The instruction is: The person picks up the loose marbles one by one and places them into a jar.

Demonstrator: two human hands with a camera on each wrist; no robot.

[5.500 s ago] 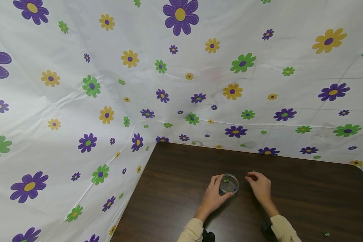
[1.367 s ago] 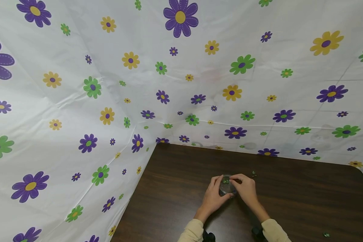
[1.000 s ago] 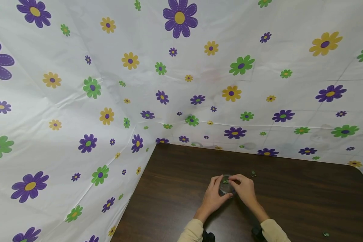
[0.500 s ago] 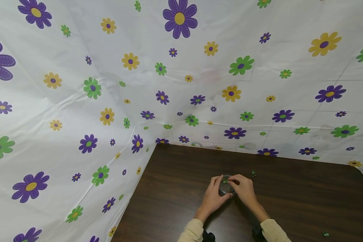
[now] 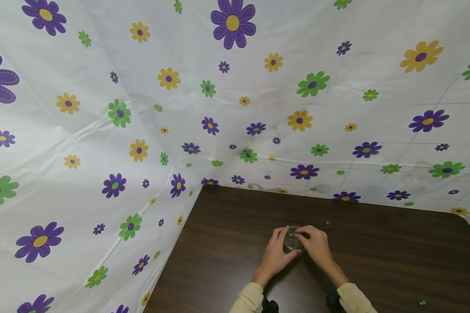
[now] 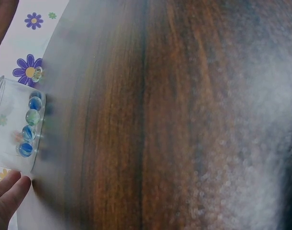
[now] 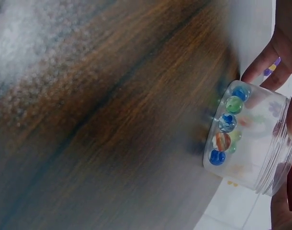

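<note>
A clear plastic jar [image 5: 293,244] stands on the dark wooden table [image 5: 227,243], with glass marbles [image 7: 227,122] in blue, green and orange-white along its bottom. My left hand [image 5: 276,254] grips the jar's side, fingers behind and thumb in front; its fingertips [image 6: 14,191] show low in the left wrist view. My right hand [image 5: 317,245] is bent at the jar's right rim, thumb and forefinger close together. Whether a marble is between those fingers is hidden. Behind the jar, a clear marble [image 6: 37,74] shows in the left wrist view.
A few loose marbles [image 5: 328,224] lie right of the jar, beyond my right hand. Farther off, near the lower right, sits another small green cluster [image 5: 421,302]. A white flowered sheet [image 5: 235,87] hangs behind and left of the table.
Since the oldest frame, my right hand has moved left from the loose marbles to the jar's rim. Over the last second both hands have stayed nearly still. The jar has not moved.
</note>
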